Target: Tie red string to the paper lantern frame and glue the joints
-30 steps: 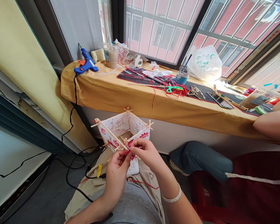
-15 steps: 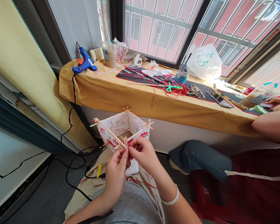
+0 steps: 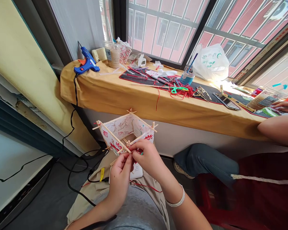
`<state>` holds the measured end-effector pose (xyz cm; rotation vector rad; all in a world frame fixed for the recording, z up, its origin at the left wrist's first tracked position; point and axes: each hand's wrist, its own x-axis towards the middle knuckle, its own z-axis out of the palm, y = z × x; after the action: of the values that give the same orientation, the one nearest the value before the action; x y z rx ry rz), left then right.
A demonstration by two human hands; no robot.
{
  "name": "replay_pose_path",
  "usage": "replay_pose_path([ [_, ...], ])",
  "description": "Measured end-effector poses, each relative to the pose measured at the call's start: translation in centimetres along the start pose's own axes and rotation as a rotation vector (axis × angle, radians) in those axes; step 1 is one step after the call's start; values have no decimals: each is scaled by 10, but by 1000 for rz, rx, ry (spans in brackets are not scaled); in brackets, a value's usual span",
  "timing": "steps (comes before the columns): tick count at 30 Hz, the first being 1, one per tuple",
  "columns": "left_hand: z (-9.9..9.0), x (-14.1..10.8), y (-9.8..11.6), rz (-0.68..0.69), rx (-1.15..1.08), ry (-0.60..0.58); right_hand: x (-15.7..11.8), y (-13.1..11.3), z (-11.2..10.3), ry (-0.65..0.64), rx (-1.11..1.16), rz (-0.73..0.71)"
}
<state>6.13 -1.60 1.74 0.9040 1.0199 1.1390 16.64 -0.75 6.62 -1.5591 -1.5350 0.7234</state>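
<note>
From here, I have the left hand (image 3: 120,175) and right hand (image 3: 148,157) pinched narrow at the paper box's (image 3: 121,126) six o'clock corner; what they grip, I can't tell.

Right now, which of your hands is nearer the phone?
The right. My right hand is at the near corner of the stick frame, below and left of the phone in view; my left hand is beside it, farther left.

Your left hand (image 3: 120,174) and right hand (image 3: 148,158) meet, both pinched.
Your left forearm (image 3: 98,210) slants down toward seven o'clock, your right forearm (image 3: 189,209) between four and five; your right hand sits at your left's two o'clock.
</note>
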Motion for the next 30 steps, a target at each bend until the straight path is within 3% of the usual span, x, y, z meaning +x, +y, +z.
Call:
replay_pose_path([
  [10,3,3,8,-106,-199,26,0,7,4,32,191,-9],
  [18,4,6,14,-213,-321,85,-14,12,11,176,162,-169],
  [24,6,6,12,-173,-309,92,-27,20,22,318,50,-294],
  [30,4,4,8,-126,-236,61,-36,24,24,320,69,-295],
])
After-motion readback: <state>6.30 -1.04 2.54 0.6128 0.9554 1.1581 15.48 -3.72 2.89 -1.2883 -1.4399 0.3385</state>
